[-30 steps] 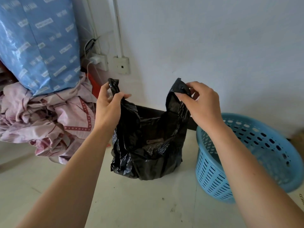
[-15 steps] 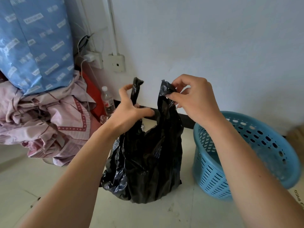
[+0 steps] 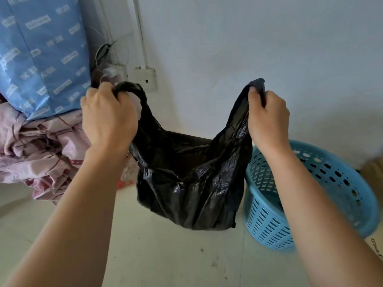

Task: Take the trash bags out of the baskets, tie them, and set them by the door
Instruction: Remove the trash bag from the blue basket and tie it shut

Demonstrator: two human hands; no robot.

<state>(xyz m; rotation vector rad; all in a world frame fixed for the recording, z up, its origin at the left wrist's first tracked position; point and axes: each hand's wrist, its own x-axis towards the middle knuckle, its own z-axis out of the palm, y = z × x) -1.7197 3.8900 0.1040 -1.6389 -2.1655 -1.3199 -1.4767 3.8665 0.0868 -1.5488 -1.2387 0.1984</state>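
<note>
Evidently readying a knot: the left grip (image 3: 107, 117) is clenched round one handle loop of the black trash bag (image 3: 192, 189) and the right grip (image 3: 267, 119) pinches the other, so the bag hangs open-mouthed between and below them, out of the blue basket (image 3: 331, 183) under the right grip.

Your left hand (image 3: 107, 117) and right hand (image 3: 268, 119) are raised, well apart, each fist gripping a bag (image 3: 192, 183) handle.
</note>
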